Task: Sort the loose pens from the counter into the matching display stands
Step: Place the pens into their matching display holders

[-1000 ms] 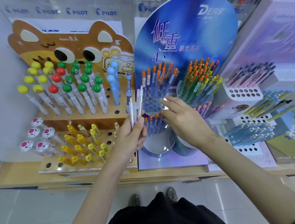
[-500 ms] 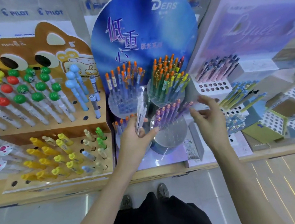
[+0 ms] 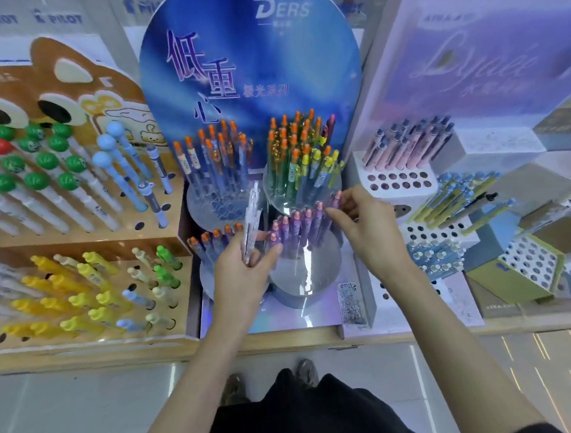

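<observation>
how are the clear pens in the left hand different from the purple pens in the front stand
The clear pens are see-through and pale; the purple pens are lilac with pinkish tops. The clear pens are loose, gripped in a bunch by the left hand; the purple pens stand slotted in the round stand, with the right hand pinching the end one. Both sets point upward.

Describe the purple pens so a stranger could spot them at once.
Find the tall blue oval DERS board on the counter; round mirrored tiers stand before it. The purple pens fill the front right tier, where the right hand pinches one. They alone have lilac barrels with pink caps; neighbouring tiers hold orange-capped pens.
</observation>
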Demonstrator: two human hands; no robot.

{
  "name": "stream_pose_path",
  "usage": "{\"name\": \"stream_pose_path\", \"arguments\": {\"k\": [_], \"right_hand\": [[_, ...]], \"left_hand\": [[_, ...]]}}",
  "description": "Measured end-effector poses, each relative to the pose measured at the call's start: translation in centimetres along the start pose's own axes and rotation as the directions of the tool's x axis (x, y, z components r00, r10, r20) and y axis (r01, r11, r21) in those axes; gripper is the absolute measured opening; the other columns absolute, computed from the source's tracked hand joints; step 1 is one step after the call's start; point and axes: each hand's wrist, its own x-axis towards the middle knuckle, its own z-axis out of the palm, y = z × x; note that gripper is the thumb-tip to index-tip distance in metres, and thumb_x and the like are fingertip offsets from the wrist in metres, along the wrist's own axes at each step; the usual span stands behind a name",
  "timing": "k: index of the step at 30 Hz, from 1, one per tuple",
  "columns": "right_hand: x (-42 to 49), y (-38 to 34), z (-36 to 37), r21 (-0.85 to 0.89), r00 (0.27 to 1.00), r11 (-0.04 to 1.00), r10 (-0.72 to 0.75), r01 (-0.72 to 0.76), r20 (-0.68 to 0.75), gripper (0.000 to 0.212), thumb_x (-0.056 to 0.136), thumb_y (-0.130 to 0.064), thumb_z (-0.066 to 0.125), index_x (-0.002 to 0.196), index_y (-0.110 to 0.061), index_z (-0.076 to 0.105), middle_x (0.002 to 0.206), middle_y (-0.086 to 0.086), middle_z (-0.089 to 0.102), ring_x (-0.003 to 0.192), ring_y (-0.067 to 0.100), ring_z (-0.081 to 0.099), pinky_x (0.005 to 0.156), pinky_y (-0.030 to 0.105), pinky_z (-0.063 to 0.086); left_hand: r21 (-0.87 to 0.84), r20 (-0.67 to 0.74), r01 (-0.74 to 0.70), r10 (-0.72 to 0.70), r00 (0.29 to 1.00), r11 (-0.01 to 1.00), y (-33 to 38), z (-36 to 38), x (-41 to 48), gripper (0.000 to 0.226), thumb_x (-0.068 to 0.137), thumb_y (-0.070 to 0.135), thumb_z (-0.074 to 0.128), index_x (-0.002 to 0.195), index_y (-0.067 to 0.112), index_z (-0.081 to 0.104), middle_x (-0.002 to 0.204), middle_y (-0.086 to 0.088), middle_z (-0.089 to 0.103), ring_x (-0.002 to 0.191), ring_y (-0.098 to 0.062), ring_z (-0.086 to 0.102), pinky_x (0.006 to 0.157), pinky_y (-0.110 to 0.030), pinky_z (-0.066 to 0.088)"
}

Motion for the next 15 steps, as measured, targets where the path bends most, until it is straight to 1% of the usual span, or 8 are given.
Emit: {"name": "stream_pose_path", "arguments": {"k": [2,4,6,8,10,11,13,15], "right_hand": [[-0.1,0.3,0.0,0.003,0.999,0.999,-0.040,0.040,0.011,0.017,0.092,-0.019,0.064,0.093,-0.005,0.055,0.074,-0.001,0.060,0.069,0.016,0.058,0.065,0.024,0.046],[-0.2,0.6,0.0,0.029,0.998,0.998,-0.055,0.055,0.023,0.018,0.092,-0.020,0.063,0.095,-0.004,0.055,0.080,0.005,0.064,0.074,0.020,0.061,0.069,0.031,0.048],[-0.2,0.8,0.2,0.075,0.998,0.996,-0.046,0.043,0.042,0.018,0.093,-0.021,0.062,0.099,-0.005,0.055,0.085,0.002,0.064,0.078,0.016,0.061,0.072,0.029,0.049],[0.0,1.0,0.3,0.122,0.997,0.992,-0.024,0.015,0.071,0.018,0.092,-0.018,0.064,0.104,-0.008,0.056,0.090,-0.001,0.063,0.080,0.009,0.060,0.076,0.022,0.049],[0.0,1.1,0.3,0.145,0.994,0.989,-0.025,0.010,0.107,0.024,0.090,-0.016,0.066,0.111,-0.009,0.057,0.096,-0.003,0.062,0.082,0.001,0.059,0.077,0.013,0.048],[-0.2,1.2,0.3,0.159,0.993,0.987,-0.028,0.009,0.118,0.028,0.089,-0.015,0.066,0.115,-0.009,0.057,0.099,-0.003,0.062,0.084,0.000,0.059,0.079,0.012,0.048],[-0.7,1.5,0.1,0.210,0.993,0.978,-0.011,-0.014,0.118,0.034,0.090,-0.011,0.065,0.123,-0.010,0.056,0.106,-0.002,0.062,0.091,0.001,0.060,0.083,0.015,0.049],[-1.4,1.8,-0.2,0.270,0.995,0.962,0.017,-0.042,0.095,0.035,0.091,-0.008,0.063,0.125,-0.012,0.055,0.107,-0.004,0.061,0.092,-0.007,0.059,0.082,0.012,0.048]], "left_hand": [[-0.009,-0.029,0.002,-0.002,1.000,1.000,-0.1,0.2,-0.1,0.015,0.085,0.012,0.070,0.083,0.022,0.059,0.045,0.012,0.029,0.044,-0.004,0.027,0.044,-0.011,0.026],[-0.013,-0.048,0.006,-0.006,0.999,1.000,-0.2,0.3,-0.3,0.018,0.085,0.013,0.070,0.083,0.027,0.059,0.047,0.012,0.029,0.044,-0.003,0.028,0.044,-0.010,0.026],[-0.026,-0.046,0.008,-0.009,0.999,1.000,-0.2,0.4,-0.5,0.021,0.085,0.012,0.070,0.087,0.029,0.058,0.050,0.011,0.029,0.045,-0.002,0.029,0.045,-0.009,0.027],[-0.048,-0.040,0.014,-0.016,0.999,0.999,0.0,0.4,-0.7,0.023,0.084,0.014,0.071,0.093,0.029,0.056,0.054,0.011,0.028,0.046,-0.002,0.028,0.046,-0.009,0.028],[-0.089,-0.056,0.010,-0.015,0.998,0.996,0.3,0.4,-1.0,0.026,0.083,0.018,0.071,0.100,0.030,0.054,0.053,0.013,0.029,0.048,-0.002,0.028,0.047,-0.009,0.028],[-0.105,-0.072,-0.002,-0.006,0.997,0.994,0.5,0.4,-1.2,0.026,0.083,0.020,0.071,0.101,0.029,0.054,0.052,0.014,0.030,0.048,-0.002,0.028,0.047,-0.009,0.028],[-0.113,-0.098,-0.034,0.023,0.995,0.993,1.0,0.3,-1.6,0.025,0.084,0.022,0.070,0.102,0.028,0.055,0.051,0.016,0.032,0.046,-0.001,0.031,0.047,-0.007,0.029],[-0.118,-0.090,-0.068,0.057,0.994,0.991,1.5,0.2,-2.0,0.021,0.085,0.022,0.068,0.100,0.030,0.056,0.052,0.016,0.035,0.046,-0.001,0.033,0.047,-0.007,0.030]]}}
